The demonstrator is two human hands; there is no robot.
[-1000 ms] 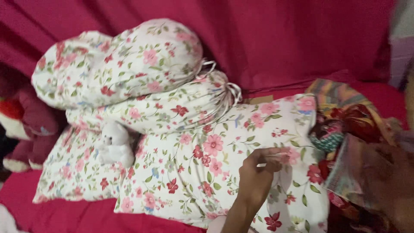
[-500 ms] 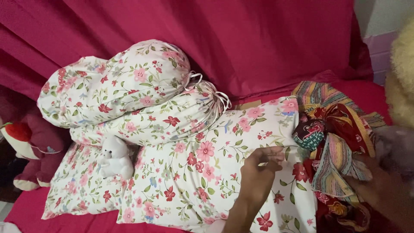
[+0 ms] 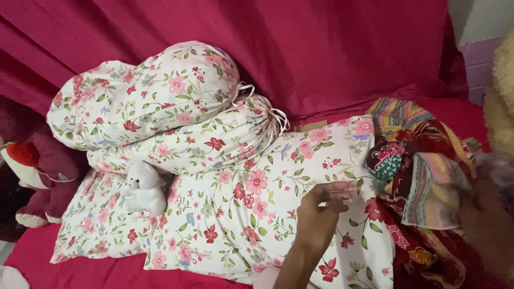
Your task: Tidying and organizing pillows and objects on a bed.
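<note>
Bedding inspection, taken from the left. Furthest left of both hands, a dark red plush toy [image 3: 40,171] sits at the edge of the red bed sheet [image 3: 80,270]. Next to it, well left of the left hand, a small white teddy [image 3: 143,187] rests on a floral pillow [image 3: 91,219], under two stacked floral bolsters [image 3: 150,91] with drawstring ends. A second, larger floral pillow [image 3: 257,214] lies flat beneath the left hand [image 3: 318,214]. That hand rests on the pillow's right half, its grip narrow: fingertips [image 3: 342,188] pinched together on the pillowcase fabric, thumb against the fingers. Whether a fold of cloth is actually caught between them cannot be told.

Immediately right of the left hand, a bundle of multicoloured patterned cloth [image 3: 423,176] overlaps the pillow's right edge. The right hand [image 3: 490,225] is at the bundle's right side, blurred, touching the striped part of the cloth; its grip cannot be made out. A red drape [image 3: 332,48] hangs behind everything.
</note>
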